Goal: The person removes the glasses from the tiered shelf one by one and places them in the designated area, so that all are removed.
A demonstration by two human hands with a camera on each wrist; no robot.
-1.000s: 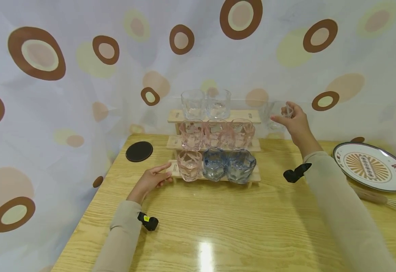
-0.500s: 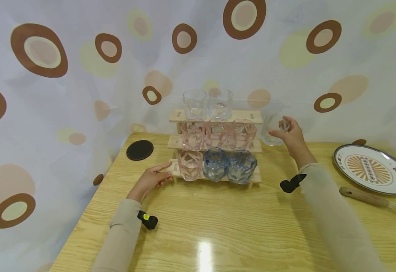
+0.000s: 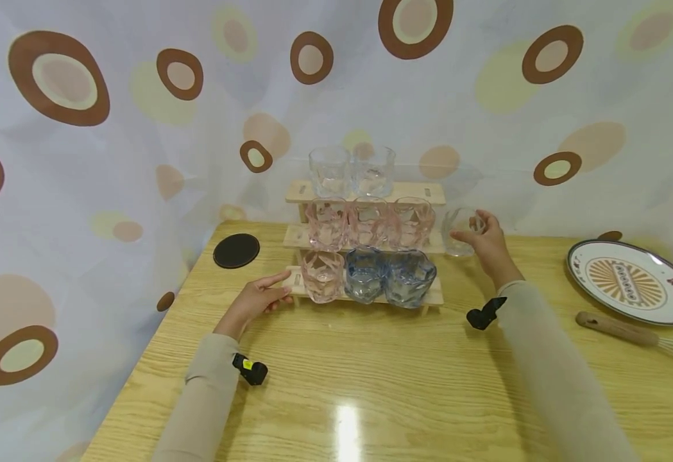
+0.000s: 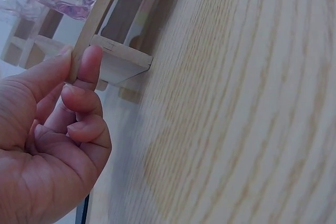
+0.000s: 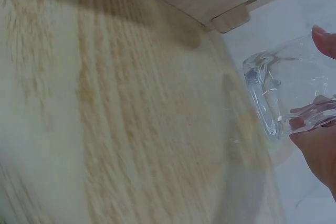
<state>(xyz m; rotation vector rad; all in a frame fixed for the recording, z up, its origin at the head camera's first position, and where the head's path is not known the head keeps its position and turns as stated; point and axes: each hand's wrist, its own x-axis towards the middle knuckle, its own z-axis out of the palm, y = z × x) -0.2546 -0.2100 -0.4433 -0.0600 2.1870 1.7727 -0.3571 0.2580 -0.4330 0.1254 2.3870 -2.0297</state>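
Observation:
A three-tier wooden rack (image 3: 298, 239) carries two clear glasses (image 3: 330, 172) on its top tier, three pink glasses (image 3: 328, 224) on the middle, and one pink glass (image 3: 323, 278) beside two blue glasses (image 3: 365, 276) on the bottom. My left hand (image 3: 258, 300) pinches the left end of the bottom tier between thumb and forefinger; the left wrist view shows the board (image 4: 86, 40) between them. To the right of the rack, my right hand (image 3: 486, 247) grips a clear glass (image 3: 457, 234) by its side. In the right wrist view that glass (image 5: 283, 85) appears close above the table.
A round black coaster (image 3: 236, 250) lies left of the rack. On the right are a patterned plate (image 3: 630, 282) and a whisk with a wooden handle (image 3: 618, 328). A spotted cloth (image 3: 197, 154) hangs behind the wooden table (image 3: 336, 366).
My right hand has lowered the clear glass from beside the top tier towards the table, moving slightly left. The left hand has stayed on the rack's bottom tier.

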